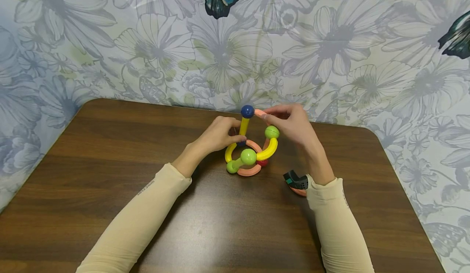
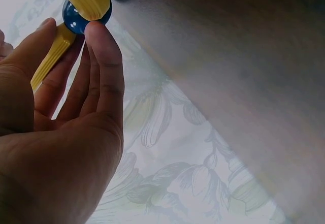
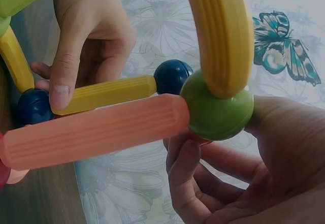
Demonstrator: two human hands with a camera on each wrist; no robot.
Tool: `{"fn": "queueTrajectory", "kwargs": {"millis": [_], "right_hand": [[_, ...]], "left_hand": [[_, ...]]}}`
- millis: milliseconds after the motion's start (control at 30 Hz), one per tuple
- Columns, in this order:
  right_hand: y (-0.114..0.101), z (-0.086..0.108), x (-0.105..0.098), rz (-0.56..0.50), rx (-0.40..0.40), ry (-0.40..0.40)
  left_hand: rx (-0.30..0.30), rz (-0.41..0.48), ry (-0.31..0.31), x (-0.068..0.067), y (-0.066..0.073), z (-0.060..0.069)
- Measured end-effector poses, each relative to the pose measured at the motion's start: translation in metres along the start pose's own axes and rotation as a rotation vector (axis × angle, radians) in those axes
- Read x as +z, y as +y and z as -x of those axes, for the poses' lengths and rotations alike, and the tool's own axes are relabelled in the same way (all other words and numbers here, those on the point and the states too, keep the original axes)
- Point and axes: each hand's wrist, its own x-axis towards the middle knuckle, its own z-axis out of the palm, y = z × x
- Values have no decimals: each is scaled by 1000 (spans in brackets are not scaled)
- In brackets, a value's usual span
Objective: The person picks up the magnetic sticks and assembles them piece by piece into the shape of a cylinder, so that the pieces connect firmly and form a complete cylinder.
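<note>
A construction of magnetic rods and balls stands on the table in the head view. My left hand [image 1: 214,135] pinches the straight yellow rod [image 1: 244,127] near its lower end, beside the lower blue ball [image 2: 76,17]. On top of that upright rod sits another blue ball [image 1: 247,111]. My right hand [image 1: 295,126] holds a pink rod [image 1: 260,113] whose end meets the upper blue ball; whether it is attached I cannot tell. Below that hand, a green ball [image 1: 272,132] joins a curved yellow rod [image 1: 269,149] and a straight pink rod [image 3: 96,131].
Lower in the construction are a large green ball [image 1: 248,156], a red ball [image 1: 262,163] and a curved pink rod [image 1: 249,171]. Another pink piece [image 1: 299,191] lies by the right wrist, partly hidden by the black wrist camera [image 1: 295,180]. Flowered cloth [image 1: 220,56] hangs behind the table [image 1: 110,191].
</note>
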Motion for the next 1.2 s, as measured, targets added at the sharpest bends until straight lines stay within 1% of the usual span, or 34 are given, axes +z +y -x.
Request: {"fn": "queueTrajectory", "kwargs": {"millis": [167,500,633,767,833,900,1000,1133,1200], "right_hand": [[2,-2,-1,3,-21,-22],[1,-1,0,23,-4,-28],[1,0,-1,7,-1,-31],[3,-1,-2,-31,30,-23],[6,-2,-2,-59,61,-21],[10,-2,-4,-65,82,-46],[20,-1,-9,-32,92,-129],[36,4,-14,56,51,-272],[44,7,-15,81,16,-317]], "left_hand": [[-2,-3,2,0,0,0],[-6,-6,1,-1,3,1],[-5,-8,1,-1,2,1],[-2,-12,-2,0,2,1],[-4,-11,-7,0,2,1],[-7,-11,-12,0,2,1],[-10,-8,-17,0,2,1],[-13,-5,-16,-1,3,1],[-12,-6,-15,-1,2,1]]}}
